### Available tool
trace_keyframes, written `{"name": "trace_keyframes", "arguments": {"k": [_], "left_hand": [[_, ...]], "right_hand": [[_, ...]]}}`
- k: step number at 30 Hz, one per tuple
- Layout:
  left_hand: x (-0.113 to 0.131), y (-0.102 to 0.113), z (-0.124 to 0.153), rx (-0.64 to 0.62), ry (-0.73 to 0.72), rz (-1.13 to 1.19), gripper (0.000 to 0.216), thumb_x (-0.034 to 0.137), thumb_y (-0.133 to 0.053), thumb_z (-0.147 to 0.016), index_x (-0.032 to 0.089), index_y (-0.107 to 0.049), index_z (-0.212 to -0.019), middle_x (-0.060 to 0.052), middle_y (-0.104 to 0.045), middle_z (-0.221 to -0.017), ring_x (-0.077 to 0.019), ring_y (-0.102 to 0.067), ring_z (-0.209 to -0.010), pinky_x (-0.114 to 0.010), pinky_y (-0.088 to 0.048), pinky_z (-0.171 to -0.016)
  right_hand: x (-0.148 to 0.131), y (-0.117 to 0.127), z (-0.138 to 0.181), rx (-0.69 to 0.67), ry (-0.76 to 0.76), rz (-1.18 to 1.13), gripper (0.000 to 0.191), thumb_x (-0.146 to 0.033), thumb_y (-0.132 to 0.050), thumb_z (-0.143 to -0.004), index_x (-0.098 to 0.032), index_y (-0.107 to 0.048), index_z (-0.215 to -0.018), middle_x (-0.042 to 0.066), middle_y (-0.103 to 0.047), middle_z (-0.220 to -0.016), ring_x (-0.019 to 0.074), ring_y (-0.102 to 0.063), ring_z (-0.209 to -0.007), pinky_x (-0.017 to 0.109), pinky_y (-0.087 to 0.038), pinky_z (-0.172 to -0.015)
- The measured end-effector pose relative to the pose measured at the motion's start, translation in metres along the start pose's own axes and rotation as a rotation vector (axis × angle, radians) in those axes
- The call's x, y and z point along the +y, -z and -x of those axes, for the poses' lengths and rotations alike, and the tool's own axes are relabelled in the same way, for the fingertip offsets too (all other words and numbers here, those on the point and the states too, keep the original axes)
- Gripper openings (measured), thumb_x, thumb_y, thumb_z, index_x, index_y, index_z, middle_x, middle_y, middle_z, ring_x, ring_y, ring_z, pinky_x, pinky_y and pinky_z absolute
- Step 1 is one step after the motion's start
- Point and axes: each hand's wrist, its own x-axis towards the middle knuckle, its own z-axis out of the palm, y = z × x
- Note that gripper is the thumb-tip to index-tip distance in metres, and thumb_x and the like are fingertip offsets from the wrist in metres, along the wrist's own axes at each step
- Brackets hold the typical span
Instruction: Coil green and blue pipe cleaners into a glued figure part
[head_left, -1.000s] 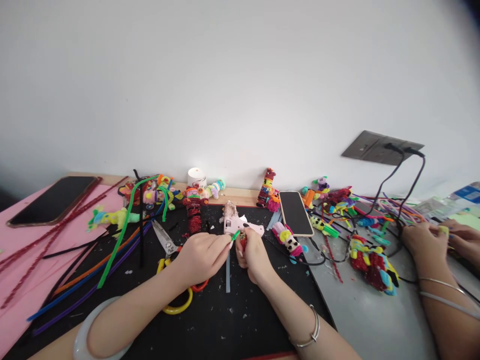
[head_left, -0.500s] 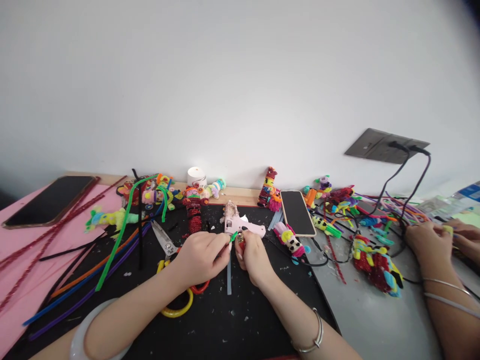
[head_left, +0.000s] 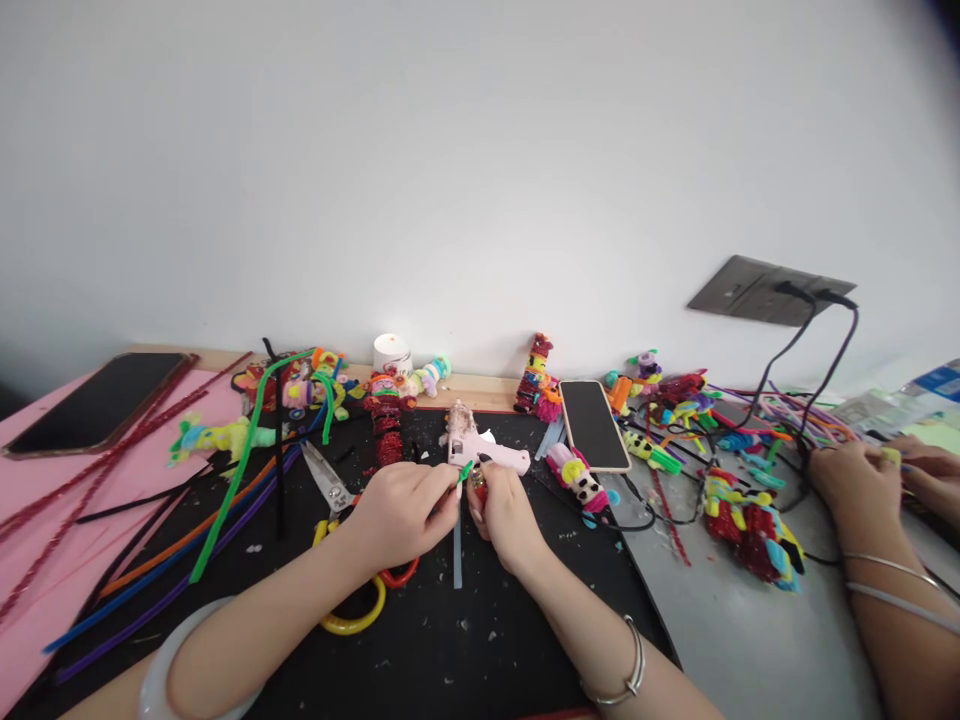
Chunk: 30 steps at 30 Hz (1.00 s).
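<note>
My left hand (head_left: 409,512) pinches a short bright green pipe cleaner piece (head_left: 466,470) between thumb and fingertips. Close beside it, my right hand (head_left: 510,515) is closed around a small red lighter (head_left: 480,488) with a metal top; most of its body is hidden by the fingers. No flame can be made out. Just behind both hands lies a pale pink glue gun (head_left: 491,453), its clear glue stick (head_left: 457,555) showing below. Scissors (head_left: 330,480) with yellow and red handles lie partly under my left forearm.
Loose pipe cleaners (head_left: 217,530) lie at left by a dark phone (head_left: 101,400). Pipe-cleaner figures (head_left: 388,420), a paper cup (head_left: 392,352) and another phone (head_left: 596,425) line the back. Black cables run from a wall socket (head_left: 772,290). A co-worker's hands (head_left: 855,490) work at right.
The green piece and the lighter stay close together, with only a slight shift of the fingers. The view has moved very slightly.
</note>
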Motion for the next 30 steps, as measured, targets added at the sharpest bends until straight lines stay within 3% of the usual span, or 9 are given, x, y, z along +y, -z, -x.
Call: {"name": "trace_keyframes", "arguments": {"k": [30], "left_hand": [[-0.0021, 0.0015, 0.0012, -0.009, 0.071, 0.155, 0.009, 0.014, -0.043, -0.083, 0.019, -0.047, -0.077, 0.005, -0.045, -0.052, -0.0116, -0.045, -0.045, -0.024, -0.034, -0.049]], "right_hand": [[-0.0024, 0.0025, -0.0006, -0.029, -0.015, -0.013, 0.04, -0.02, -0.027, -0.086, -0.02, -0.034, -0.046, -0.004, -0.032, -0.04, 0.0102, -0.027, -0.04, 0.024, -0.024, -0.045]]}}
